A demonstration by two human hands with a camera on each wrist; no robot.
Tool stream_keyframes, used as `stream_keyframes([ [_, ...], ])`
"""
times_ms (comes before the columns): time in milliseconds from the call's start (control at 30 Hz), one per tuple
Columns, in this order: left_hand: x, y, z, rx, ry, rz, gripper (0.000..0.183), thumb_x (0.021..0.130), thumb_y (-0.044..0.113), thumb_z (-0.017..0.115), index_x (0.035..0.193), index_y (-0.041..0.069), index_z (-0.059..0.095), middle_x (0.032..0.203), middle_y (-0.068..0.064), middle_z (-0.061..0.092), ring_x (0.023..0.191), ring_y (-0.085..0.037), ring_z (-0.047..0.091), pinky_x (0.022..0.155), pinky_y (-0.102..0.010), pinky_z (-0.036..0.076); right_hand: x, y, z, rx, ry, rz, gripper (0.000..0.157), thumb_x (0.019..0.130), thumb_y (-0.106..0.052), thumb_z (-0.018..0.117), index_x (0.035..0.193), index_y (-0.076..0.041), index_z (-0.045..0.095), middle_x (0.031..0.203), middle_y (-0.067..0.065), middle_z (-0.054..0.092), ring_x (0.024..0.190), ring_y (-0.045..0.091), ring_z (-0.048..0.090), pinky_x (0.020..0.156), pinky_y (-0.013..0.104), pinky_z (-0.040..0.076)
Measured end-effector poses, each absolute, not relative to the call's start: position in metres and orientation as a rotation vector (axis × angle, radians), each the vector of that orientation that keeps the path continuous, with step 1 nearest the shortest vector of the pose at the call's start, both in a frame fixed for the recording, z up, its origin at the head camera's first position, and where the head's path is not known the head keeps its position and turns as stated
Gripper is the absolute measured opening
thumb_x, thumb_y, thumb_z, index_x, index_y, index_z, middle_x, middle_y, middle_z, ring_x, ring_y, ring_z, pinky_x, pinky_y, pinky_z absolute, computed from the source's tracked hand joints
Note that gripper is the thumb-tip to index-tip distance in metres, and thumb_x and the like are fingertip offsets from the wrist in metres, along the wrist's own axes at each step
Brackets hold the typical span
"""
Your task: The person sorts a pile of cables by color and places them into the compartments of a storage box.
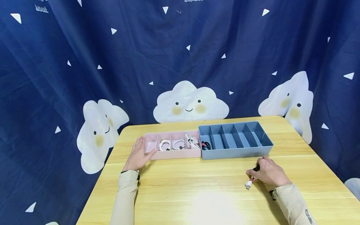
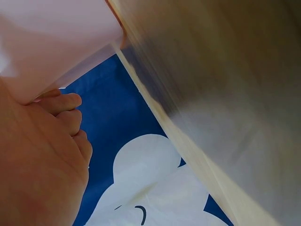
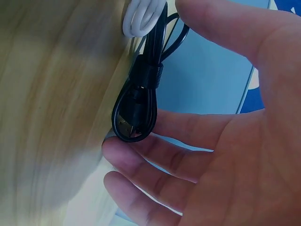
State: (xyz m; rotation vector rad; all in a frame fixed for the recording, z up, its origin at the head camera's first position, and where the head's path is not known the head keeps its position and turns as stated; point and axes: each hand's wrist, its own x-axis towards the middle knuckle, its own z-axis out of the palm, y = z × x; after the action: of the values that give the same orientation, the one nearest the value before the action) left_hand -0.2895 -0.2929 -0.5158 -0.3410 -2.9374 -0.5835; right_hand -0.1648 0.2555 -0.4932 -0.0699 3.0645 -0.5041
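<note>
My left hand (image 1: pixel 137 154) rests against the left end of a pink divided box (image 1: pixel 174 154), its fingers along the side and its thumb at the front edge. In the left wrist view, the fingers lie beside the pink wall. My right hand (image 1: pixel 270 171) is in front of the blue divided box (image 1: pixel 239 153), its thumb and fingers around a bundled black cable (image 3: pixel 146 80). That cable is folded into a loop under a black strap, with a USB plug inside. A bundled white cable (image 1: pixel 248 183) with a red tie lies right by it, partly hidden by the hand in the head view.
Coiled white cables (image 1: pixel 165 145) sit in several pink compartments. A black cable with a red tie (image 1: pixel 206 145) lies in the blue box's leftmost compartment. The two boxes stand side by side on the wooden table (image 1: pixel 180 181), before a dark blue curtain (image 1: pixel 135 78).
</note>
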Motion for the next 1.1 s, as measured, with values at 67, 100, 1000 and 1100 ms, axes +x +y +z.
stream_keyframes([
  [67, -0.29, -0.293, -0.516, -0.34, -2.938, -0.579, 0.106, 0.091, 0.073, 0.042, 0.155, -0.007, 0.013, 0.164, -0.025, 0.014, 0.153, -0.042, 0.011, 0.123, -0.059, 0.015, -0.164, 0.257, -0.494, -0.078, 3.064, -0.524, 0.046, 0.078, -0.05, 0.076, 0.074, -0.009, 0.055, 0.082, 0.01, 0.05, 0.065, 0.018, 0.047, 0.049, 0.03, 0.035],
  [100, -0.29, -0.293, -0.517, -0.34, -2.938, -0.578, 0.106, 0.091, 0.073, 0.042, 0.155, -0.007, 0.013, 0.163, -0.025, 0.015, 0.153, -0.042, 0.011, 0.123, -0.06, 0.015, -0.164, 0.257, -0.494, -0.081, 3.064, -0.53, 0.046, 0.078, -0.05, 0.076, 0.074, -0.009, 0.055, 0.081, 0.01, 0.049, 0.065, 0.018, 0.047, 0.049, 0.029, 0.034],
  [1000, -0.29, -0.294, -0.516, -0.341, -2.946, -0.583, 0.108, 0.091, 0.074, 0.041, 0.155, -0.007, 0.013, 0.164, -0.025, 0.013, 0.153, -0.043, 0.011, 0.123, -0.06, 0.014, -0.163, 0.267, -0.479, -0.166, 3.122, -0.495, 0.068, 0.078, -0.052, 0.076, 0.101, 0.011, 0.065, 0.103, 0.024, 0.062, 0.089, 0.035, 0.062, 0.07, 0.052, 0.054],
  [1100, -0.29, -0.293, -0.515, -0.339, -2.944, -0.59, 0.108, 0.09, 0.075, 0.041, 0.155, -0.007, 0.013, 0.164, -0.024, 0.013, 0.153, -0.041, 0.01, 0.124, -0.059, 0.014, -0.163, 0.267, -0.478, -0.178, 3.138, -0.51, 0.067, 0.078, -0.05, 0.077, 0.104, 0.01, 0.064, 0.107, 0.027, 0.063, 0.092, 0.039, 0.063, 0.071, 0.054, 0.054],
])
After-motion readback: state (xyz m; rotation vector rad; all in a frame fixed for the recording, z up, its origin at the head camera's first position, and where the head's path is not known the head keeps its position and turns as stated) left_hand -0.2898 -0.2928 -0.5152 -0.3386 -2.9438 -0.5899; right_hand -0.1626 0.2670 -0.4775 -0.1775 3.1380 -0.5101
